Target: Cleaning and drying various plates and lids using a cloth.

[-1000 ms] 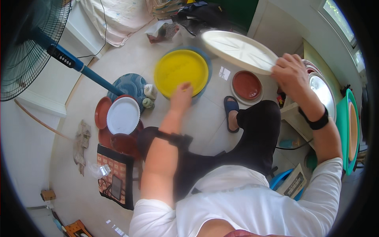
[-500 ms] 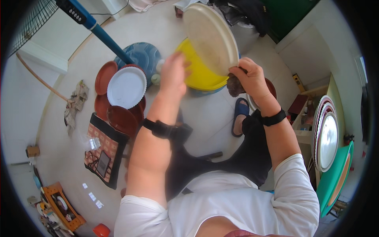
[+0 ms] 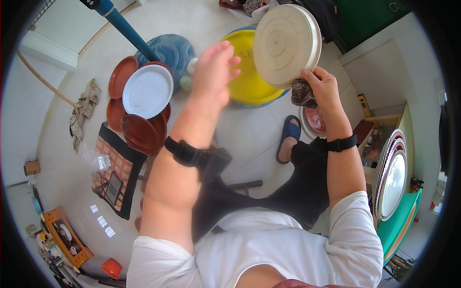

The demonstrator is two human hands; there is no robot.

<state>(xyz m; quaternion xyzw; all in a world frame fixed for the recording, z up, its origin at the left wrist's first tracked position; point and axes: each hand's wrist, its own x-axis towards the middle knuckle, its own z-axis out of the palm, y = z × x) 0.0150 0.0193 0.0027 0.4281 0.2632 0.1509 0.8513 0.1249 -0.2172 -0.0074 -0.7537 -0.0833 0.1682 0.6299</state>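
Note:
My right hand [image 3: 324, 91] pinches the lower rim of a round cream-coloured plastic saucer [image 3: 283, 45], which faces me with shallow rings on its surface. A crumpled dark brown wet-looking rag [image 3: 303, 93] hangs from the same hand, just below the rim. My left hand [image 3: 216, 72] is raised with fingers apart and nothing in it, somewhat blurred. Behind it is a yellow round basin or lid [image 3: 249, 89], resting on something blue and partly covered by the saucer.
Left lie a white fluted dish [image 3: 148, 91] and several reddish-brown saucers [image 3: 124, 77] by the fan's blue base [image 3: 175, 53]. A patterned mat [image 3: 115, 165] holds a phone-like device. Stacked round dishes [image 3: 393, 182] and a green tray [image 3: 403, 225] lean at right. A red dish [image 3: 315, 120] lies beyond my slippered foot.
The saucer has swung right and turned, so its face shows rounder now. My right hand and the rag moved right with it. My left hand stays raised and empty, with its fingers clearer.

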